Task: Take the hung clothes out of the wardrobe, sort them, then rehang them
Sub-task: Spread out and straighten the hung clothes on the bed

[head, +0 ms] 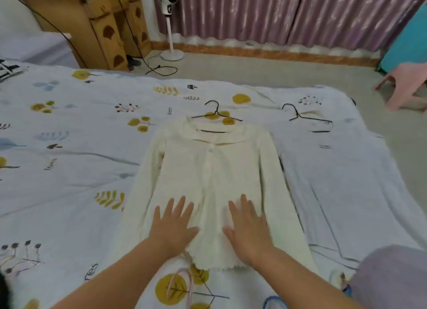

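Note:
A cream button-up cardigan (213,170) lies flat and face up on the bed, sleeves down its sides. A black wire hanger (216,116) sits in its neck opening, hook pointing away. My left hand (173,223) and my right hand (247,225) both press flat on the cardigan's lower front, fingers spread and straight. To the right a pale lavender-white garment (335,181) lies spread on the bed with a second black wire hanger (309,120) at its top.
The bed has a white sheet (69,147) with leaf prints. A pink hanger (182,285) and a blue hanger (275,303) lie near the front edge, beside a lilac garment (390,276). Beyond the bed stand a wooden cabinet (108,26), a fan (171,19) and a pink stool (406,86).

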The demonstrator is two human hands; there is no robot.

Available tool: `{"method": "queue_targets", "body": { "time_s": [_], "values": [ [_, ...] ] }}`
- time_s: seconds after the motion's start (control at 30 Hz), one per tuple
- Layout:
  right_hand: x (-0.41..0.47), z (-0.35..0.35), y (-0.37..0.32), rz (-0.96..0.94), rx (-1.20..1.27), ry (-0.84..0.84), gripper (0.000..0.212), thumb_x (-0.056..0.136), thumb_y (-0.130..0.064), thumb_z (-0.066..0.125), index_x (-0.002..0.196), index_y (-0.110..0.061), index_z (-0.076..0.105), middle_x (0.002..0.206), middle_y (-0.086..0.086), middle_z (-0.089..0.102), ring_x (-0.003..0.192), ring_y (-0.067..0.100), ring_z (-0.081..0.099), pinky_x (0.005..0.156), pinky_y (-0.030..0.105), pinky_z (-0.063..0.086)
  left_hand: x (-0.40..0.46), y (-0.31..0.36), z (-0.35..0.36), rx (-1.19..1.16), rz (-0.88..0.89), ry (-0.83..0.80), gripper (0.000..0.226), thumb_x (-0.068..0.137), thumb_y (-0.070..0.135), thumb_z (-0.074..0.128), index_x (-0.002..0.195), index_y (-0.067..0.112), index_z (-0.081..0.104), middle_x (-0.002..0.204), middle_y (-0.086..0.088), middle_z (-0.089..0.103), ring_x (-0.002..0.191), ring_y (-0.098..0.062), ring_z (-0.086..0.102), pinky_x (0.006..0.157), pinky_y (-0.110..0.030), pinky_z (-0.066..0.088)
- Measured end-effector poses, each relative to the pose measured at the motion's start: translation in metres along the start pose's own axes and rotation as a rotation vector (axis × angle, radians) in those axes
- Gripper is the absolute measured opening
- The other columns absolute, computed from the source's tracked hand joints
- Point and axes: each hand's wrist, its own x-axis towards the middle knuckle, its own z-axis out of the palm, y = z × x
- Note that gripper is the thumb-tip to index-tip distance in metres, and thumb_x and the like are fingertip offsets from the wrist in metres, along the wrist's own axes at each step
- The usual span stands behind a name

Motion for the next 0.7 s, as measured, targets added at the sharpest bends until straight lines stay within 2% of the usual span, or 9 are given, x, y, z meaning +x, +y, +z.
{"method": "queue_targets", "body": {
  "time_s": [0.1,0.17,0.23,0.3,0.37,0.43,0.53,0.63,0.7],
  "values": [
    [-0.003,0.049,0.023,-0.039,-0.089,-0.020,0.078,0.079,-0.059,-0.010,0.149,-0.024,-0.012,0.148,-0.001,-0.033,0.144,0.023,-0.018,0.115,0.042,-0.010,-0.002,-0.008,0.046,-0.014,-0.032,-0.008,0.088,0.060,0.073,-0.029,0.130,0.020,-0.036,0.148,0.001,-0.035,0.143,-0.026,-0.020,0.115,-0.049,-0.005],
    [-0.001,0.064,0.032,-0.044,-0.109,-0.013,0.092,0.062,-0.059,-0.019,0.148,-0.027,-0.015,0.148,-0.003,-0.032,0.144,0.021,-0.020,0.113,0.038,-0.014,0.001,-0.006,0.058,0.021,-0.043,0.044,0.067,0.086,0.065,-0.007,0.127,0.022,-0.037,0.149,0.002,-0.034,0.142,-0.027,-0.020,0.115,-0.049,-0.004],
    [0.002,0.068,0.033,-0.026,-0.130,-0.019,0.077,0.078,-0.059,-0.010,0.148,-0.027,-0.016,0.151,-0.002,-0.030,0.144,0.020,-0.020,0.113,0.038,-0.014,0.004,-0.003,0.059,0.025,-0.051,0.033,0.063,0.098,0.050,0.011,0.133,0.025,-0.035,0.148,0.006,-0.033,0.142,-0.028,-0.020,0.115,-0.050,-0.004],
    [0.002,0.061,0.028,-0.007,-0.152,-0.064,0.062,0.097,-0.049,0.012,0.148,-0.026,-0.014,0.154,0.001,-0.026,0.144,0.021,-0.019,0.115,0.039,-0.011,0.005,-0.002,0.052,0.028,-0.054,-0.009,0.062,0.099,0.047,0.016,0.141,0.029,-0.026,0.151,0.006,-0.030,0.143,-0.027,-0.019,0.114,-0.050,-0.003],
    [-0.001,0.049,0.021,0.011,-0.178,-0.126,0.061,0.101,-0.041,0.023,0.150,-0.025,-0.009,0.157,0.004,-0.019,0.145,0.024,-0.013,0.117,0.042,-0.005,0.003,0.000,0.040,0.025,-0.053,-0.057,0.062,0.100,0.040,0.022,0.146,0.029,-0.018,0.154,0.002,-0.025,0.144,-0.028,-0.015,0.115,-0.051,0.003],
    [-0.010,0.034,0.011,0.030,-0.209,-0.190,0.060,0.099,-0.031,0.035,0.151,-0.020,0.006,0.158,0.009,0.000,0.145,0.030,0.005,0.116,0.045,0.010,-0.003,0.005,0.026,-0.035,-0.050,-0.120,0.059,0.100,0.036,0.026,0.149,0.025,-0.005,0.157,-0.003,-0.014,0.144,-0.032,-0.002,0.115,-0.049,0.013],
    [-0.039,0.010,-0.006,0.024,-0.213,-0.236,0.038,0.094,-0.016,0.043,0.132,-0.011,0.041,0.134,0.011,0.045,0.118,0.028,0.047,0.093,0.035,0.036,-0.027,0.011,0.005,-0.092,-0.018,-0.158,0.049,0.099,0.033,0.031,0.142,0.011,0.028,0.151,-0.013,0.023,0.132,-0.031,0.034,0.106,-0.039,0.033],
    [-0.083,-0.015,-0.013,0.024,-0.162,-0.253,0.032,0.092,-0.008,0.040,0.122,-0.010,0.052,0.122,0.008,0.056,0.097,0.022,0.054,0.064,0.024,0.036,-0.071,0.015,-0.016,-0.120,0.031,-0.129,0.038,0.099,0.030,0.033,0.127,0.009,0.047,0.135,-0.008,0.047,0.121,-0.022,0.046,0.095,-0.027,0.037],
    [-0.116,-0.033,-0.016,0.026,-0.137,-0.263,0.034,0.094,-0.011,0.040,0.126,-0.011,0.051,0.126,0.008,0.054,0.105,0.022,0.054,0.072,0.026,0.041,-0.106,0.017,-0.034,-0.127,0.049,-0.109,0.038,0.099,0.031,0.034,0.127,0.010,0.050,0.133,-0.007,0.050,0.120,-0.020,0.047,0.094,-0.025,0.037]
  ]
}}
